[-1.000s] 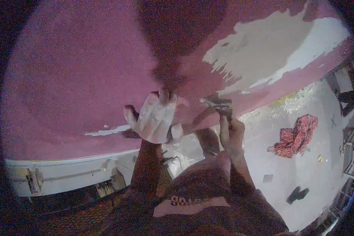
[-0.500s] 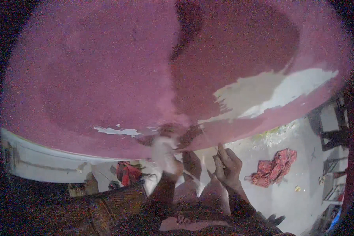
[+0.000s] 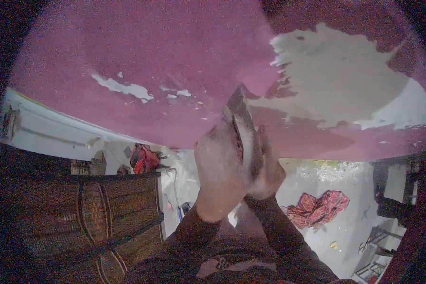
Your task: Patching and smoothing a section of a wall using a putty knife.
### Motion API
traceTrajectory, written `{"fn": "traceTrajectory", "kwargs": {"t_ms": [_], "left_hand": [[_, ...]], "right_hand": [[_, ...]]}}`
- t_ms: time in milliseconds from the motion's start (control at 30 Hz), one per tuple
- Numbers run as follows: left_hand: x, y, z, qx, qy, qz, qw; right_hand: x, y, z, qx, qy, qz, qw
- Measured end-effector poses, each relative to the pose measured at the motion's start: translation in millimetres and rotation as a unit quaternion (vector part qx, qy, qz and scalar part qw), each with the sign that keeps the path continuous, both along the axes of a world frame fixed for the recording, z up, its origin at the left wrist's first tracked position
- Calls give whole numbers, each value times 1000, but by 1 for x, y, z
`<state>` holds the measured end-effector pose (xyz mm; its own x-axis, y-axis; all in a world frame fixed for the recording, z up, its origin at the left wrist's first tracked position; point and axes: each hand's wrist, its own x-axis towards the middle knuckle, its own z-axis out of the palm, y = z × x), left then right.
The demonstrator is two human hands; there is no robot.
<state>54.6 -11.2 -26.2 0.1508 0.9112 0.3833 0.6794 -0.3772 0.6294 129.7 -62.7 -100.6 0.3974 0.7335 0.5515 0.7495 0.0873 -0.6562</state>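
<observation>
I'm clutching what looks like a flat tool point(image 3: 244, 137) in my right hand point(image 3: 269, 173), long axis pointing up toward the patchy pink surface point(image 3: 175, 57), left hand point(image 3: 217, 163) close along its left side, that grip too blurred to tell.

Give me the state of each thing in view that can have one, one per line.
Left hand: raised, blurred; grip unclear
Right hand: raised; grip unclear
Pink surface: patchy, pale areas showing
Red patterned cloth: crumpled
</observation>
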Motion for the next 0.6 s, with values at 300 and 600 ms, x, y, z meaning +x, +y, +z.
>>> {"fn": "traceTrajectory", "kwargs": {"t_ms": [300,600], "left_hand": [[22,-3,7,-20,61,85,994],[31,-6,12,40,-14,87,995]], "right_hand": [[13,-2,-14,-19,-78,-3,997],[20,3,-1,-107,56,157,980]]}}
